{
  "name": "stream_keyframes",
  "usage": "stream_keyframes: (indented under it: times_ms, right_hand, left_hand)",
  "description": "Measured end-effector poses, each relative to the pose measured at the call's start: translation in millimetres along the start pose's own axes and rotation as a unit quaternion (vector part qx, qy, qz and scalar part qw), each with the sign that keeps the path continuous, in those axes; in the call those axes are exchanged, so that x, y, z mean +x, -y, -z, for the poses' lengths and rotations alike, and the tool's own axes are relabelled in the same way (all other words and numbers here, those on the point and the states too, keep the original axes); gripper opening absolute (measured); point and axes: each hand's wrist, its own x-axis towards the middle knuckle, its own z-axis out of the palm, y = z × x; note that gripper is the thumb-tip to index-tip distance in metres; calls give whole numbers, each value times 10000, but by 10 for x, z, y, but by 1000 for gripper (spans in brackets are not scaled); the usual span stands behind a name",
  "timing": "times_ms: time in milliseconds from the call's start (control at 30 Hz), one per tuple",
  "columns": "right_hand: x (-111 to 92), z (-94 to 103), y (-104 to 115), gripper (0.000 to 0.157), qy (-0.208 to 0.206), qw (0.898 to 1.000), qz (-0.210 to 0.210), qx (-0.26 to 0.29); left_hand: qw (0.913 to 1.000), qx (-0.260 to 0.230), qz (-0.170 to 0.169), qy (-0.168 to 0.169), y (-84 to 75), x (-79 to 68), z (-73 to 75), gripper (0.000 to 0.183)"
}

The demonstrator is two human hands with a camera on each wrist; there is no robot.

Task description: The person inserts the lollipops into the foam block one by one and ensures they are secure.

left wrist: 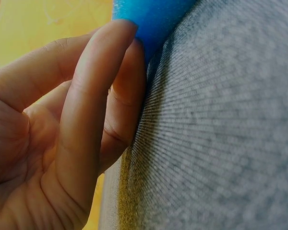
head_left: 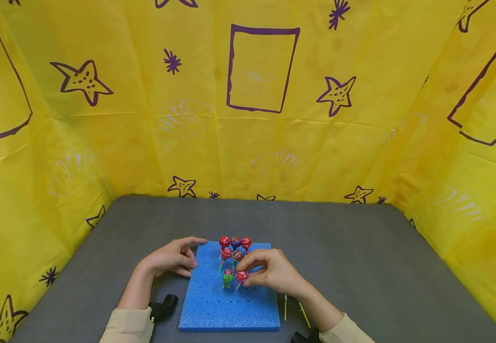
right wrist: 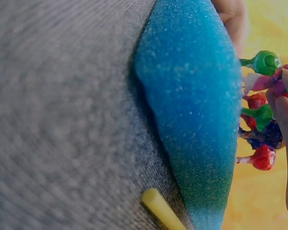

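Observation:
My right hand (head_left: 271,271) pinches a pink-wrapped lollipop (head_left: 241,276) by its head, over the blue foam board (head_left: 230,314). In the right wrist view its thumb and finger overlap the pink wrapper (right wrist: 261,83). Just left of it stands a green lollipop (head_left: 228,276). Behind are several upright lollipops, among them a purple one (head_left: 236,243) between two red ones in the back row. My left hand (head_left: 175,257) rests at the board's left edge, its index finger stretched to the far corner. In the left wrist view, the thumb and fingertips meet the board's side.
Small holes run across the front of the board. Two thin yellow-green sticks (head_left: 285,307) lie on the grey table (head_left: 338,247) right of the board, near my right forearm. A black wrist device (head_left: 164,307) sits beside the left wrist. Yellow printed cloth (head_left: 265,152) surrounds the table.

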Motion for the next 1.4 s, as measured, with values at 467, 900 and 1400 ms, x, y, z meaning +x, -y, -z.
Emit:
stream_keyframes:
  times_ms: [467,900,1400]
  right_hand:
    - [-4,8,-22,26,59,9998,-177,-51]
    - [-8,21,-1,26,2,9997,-176,-187]
    - [-21,89,81,24,-81,9994,-241,-216]
  left_hand:
    - [10000,-32,-26,49,7,3,5,68]
    - [10000,-19,-88,40,8,-2,3,69]
    - [9999,12,-134,45,14,-6,4,68]
